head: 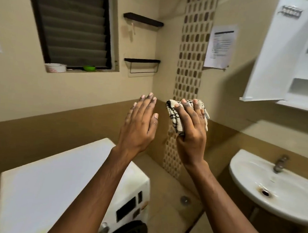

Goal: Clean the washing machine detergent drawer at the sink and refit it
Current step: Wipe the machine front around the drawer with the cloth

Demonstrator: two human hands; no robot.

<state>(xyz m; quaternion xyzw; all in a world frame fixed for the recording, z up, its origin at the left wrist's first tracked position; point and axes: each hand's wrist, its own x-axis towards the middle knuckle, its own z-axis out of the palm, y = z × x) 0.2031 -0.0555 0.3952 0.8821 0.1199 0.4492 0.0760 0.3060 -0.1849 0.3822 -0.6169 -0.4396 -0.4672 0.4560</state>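
Largest first: the washing machine [52, 178] fills my seven o'clock, white top bare, its front panel turned toward five o'clock. On that panel I see dark rectangular patches, but the picture is too smeared for me to tell whether one of them is the drawer slot standing open or the drawer already seated. The detergent drawer itself I cannot find anywhere in view. The sink [264, 188] sits at four o'clock, basin holding nothing, no water running from the tap [280, 164] that I can make out.

At centre, both arms are raised. My left hand [140, 122] is flat and fully spread, fingers together, holding nothing. My right hand [192, 129], just beside it toward three o'clock, is closed around a bunched checked cloth [174, 117], fingers laid over its top.

My judgement: with the sink vacated and a cloth in hand, washing looks finished and I am at drying or wiping; whether refitting remains I cannot confirm.
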